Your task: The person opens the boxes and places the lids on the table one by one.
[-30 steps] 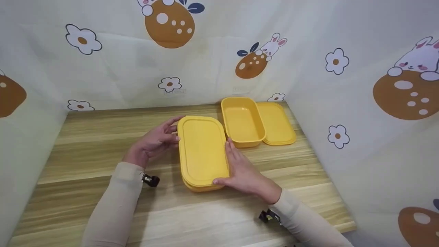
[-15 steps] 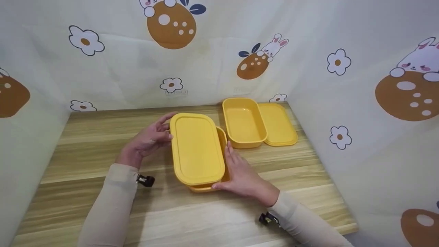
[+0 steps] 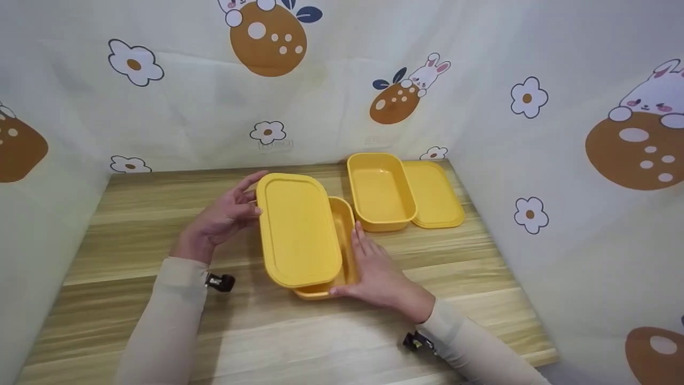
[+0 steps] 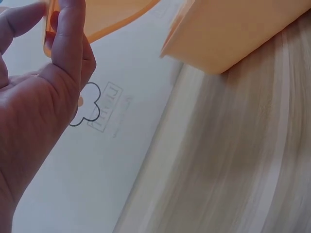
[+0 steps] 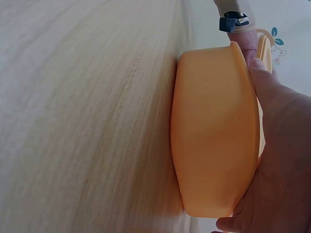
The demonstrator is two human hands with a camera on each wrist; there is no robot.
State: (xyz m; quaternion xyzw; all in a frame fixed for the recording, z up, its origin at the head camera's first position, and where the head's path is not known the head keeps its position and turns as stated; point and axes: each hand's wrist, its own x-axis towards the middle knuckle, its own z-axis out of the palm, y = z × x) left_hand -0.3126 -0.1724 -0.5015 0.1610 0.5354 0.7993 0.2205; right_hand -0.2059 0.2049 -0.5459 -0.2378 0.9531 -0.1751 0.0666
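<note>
A yellow rectangular lid is raised at a slant over the left part of a yellow food container. My left hand pinches the lid's left edge between thumb and fingers, as the left wrist view also shows. On the right, my right hand holds the container, thumb at the near corner of the rim and fingers along its right wall. In the right wrist view, the container's side stands upright on the table. The exposed strip of the container's inside shows no contents; the lid hides the rest.
A second yellow container, lidless, stands at the back right. Next to it lie stacked yellow lids. The wooden table meets a printed cloth wall behind and another at the right.
The lid has come off the container's rim and shifted left with my left hand, uncovering the container's right side. My right hand stays at the container, which has barely moved.
</note>
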